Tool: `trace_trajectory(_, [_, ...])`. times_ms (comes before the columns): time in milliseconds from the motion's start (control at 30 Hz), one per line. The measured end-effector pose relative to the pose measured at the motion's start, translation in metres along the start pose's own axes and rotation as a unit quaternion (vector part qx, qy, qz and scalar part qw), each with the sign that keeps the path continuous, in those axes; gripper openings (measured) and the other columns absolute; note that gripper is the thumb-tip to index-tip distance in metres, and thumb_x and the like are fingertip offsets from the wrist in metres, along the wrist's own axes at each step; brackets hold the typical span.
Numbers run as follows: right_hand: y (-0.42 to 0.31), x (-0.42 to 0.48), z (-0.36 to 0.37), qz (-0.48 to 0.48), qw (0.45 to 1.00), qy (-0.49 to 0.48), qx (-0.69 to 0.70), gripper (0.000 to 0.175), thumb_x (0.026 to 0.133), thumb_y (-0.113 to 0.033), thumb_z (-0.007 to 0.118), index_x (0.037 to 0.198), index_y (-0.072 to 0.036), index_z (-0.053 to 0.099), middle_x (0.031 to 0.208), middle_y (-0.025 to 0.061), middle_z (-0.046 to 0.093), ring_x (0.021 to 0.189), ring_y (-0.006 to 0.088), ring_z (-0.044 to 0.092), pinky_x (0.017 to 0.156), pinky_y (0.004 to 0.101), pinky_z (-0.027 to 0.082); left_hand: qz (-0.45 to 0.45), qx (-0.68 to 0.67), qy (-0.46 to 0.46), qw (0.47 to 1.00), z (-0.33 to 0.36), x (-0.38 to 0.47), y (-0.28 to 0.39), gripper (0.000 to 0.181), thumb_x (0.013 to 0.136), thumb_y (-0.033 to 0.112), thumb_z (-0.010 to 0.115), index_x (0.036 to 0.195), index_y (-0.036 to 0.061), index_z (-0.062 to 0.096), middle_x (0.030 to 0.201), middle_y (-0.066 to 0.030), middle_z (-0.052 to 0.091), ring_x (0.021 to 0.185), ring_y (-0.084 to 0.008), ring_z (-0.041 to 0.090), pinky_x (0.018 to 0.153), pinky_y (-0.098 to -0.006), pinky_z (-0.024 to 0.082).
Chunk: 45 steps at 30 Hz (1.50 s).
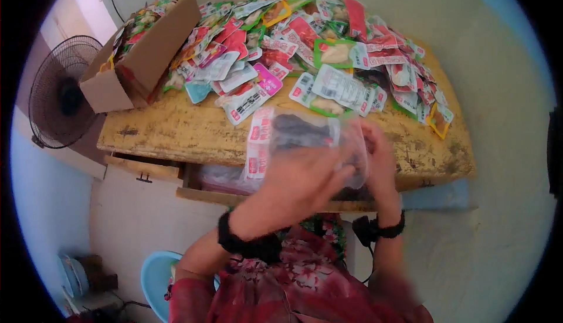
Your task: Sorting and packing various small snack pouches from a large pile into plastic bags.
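Observation:
Both hands are at a clear plastic bag (352,147) above the table's front edge. Dark-filled food packets (299,127) show through it, and red-and-white packets (259,140) lie at its left end. My left hand (308,175) reaches across the near side of the bag, fingers bent on its right part. Around the bag's right end curls my right hand (379,153), its fingertips partly hidden by the film and blurred. Just beyond the bag lies a white printed packet (343,88), at the near edge of a large pile of vacuum-sealed food packets (336,55).
A cardboard box (162,46) full of packets stands on the worn yellow wooden table (176,125) at left. Below, an open drawer (211,195) holds clear plastic. A fan (66,92) stands farther left. A light-blue basin (156,279) sits low at left.

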State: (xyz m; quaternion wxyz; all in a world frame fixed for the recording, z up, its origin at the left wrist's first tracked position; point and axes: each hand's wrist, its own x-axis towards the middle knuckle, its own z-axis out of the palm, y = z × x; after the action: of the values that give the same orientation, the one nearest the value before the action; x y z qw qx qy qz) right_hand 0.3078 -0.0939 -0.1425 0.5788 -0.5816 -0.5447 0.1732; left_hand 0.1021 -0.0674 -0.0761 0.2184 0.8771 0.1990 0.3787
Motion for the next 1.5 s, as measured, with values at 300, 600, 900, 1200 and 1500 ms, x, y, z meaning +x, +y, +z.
trace_trajectory(300, [-0.046, -0.066, -0.044, 0.229, 0.961, -0.072, 0.138, 0.022, 0.100, -0.021, 0.062, 0.108, 0.000, 0.061, 0.088, 0.0117, 0.070, 0.058, 0.0128, 0.063, 0.055, 0.0256, 0.051, -0.008, 0.132, -0.056, 0.990, -0.029, 0.046, -0.055, 0.044, 0.093, 0.024, 0.070, 0.130, 0.0035, 0.058, 0.120, -0.0176, 0.066, 0.104, -0.0360, 0.065, 0.087, -0.0435, 0.053])
trace_trajectory(600, [-0.049, -0.050, -0.021, 0.280, 0.943, -0.111, 0.143, 0.013, 0.098, -0.013, 0.063, 0.099, -0.002, 0.059, 0.085, 0.0084, 0.069, 0.059, 0.0122, 0.064, 0.053, 0.0251, 0.050, -0.122, -0.019, -0.240, 0.963, -0.005, 0.077, -0.092, 0.061, 0.091, 0.036, 0.074, 0.136, -0.0006, 0.056, 0.104, -0.0150, 0.071, 0.096, -0.0218, 0.068, 0.079, -0.0341, 0.053])
trace_trajectory(900, [-0.087, 0.043, -0.023, 0.032, 0.989, -0.076, 0.122, 0.009, 0.093, -0.003, 0.067, 0.094, -0.004, 0.058, 0.077, -0.0018, 0.060, 0.064, 0.0049, 0.058, 0.057, 0.0216, 0.046, -0.221, -0.337, -0.106, 0.909, -0.085, 0.055, -0.091, 0.033, 0.089, 0.018, 0.076, 0.118, 0.0024, 0.071, 0.106, -0.0018, 0.072, 0.097, -0.0101, 0.064, 0.088, -0.0264, 0.050])
trace_trajectory(1200, [-0.148, 0.091, -0.003, -0.214, 0.972, -0.092, -0.038, 0.014, 0.086, -0.004, 0.072, 0.098, -0.005, 0.065, 0.084, 0.0001, 0.066, 0.074, 0.0049, 0.059, 0.061, 0.0230, 0.044, -0.171, -0.314, 0.110, 0.927, -0.132, 0.034, -0.064, 0.019, 0.090, 0.012, 0.075, 0.107, 0.0031, 0.072, 0.099, 0.0010, 0.069, 0.093, -0.0082, 0.060, 0.085, -0.0271, 0.048])
trace_trajectory(1500, [-0.139, 0.107, -0.006, -0.144, 0.975, -0.160, 0.064, 0.023, 0.084, -0.004, 0.074, 0.106, -0.008, 0.068, 0.091, -0.0048, 0.064, 0.077, 0.0001, 0.052, 0.062, 0.0176, 0.039, -0.146, -0.255, 0.136, 0.946, -0.142, 0.036, -0.064, 0.010, 0.095, 0.013, 0.070, 0.095, 0.0039, 0.067, 0.092, 0.0018, 0.063, 0.086, -0.0060, 0.056, 0.078, -0.0241, 0.045])
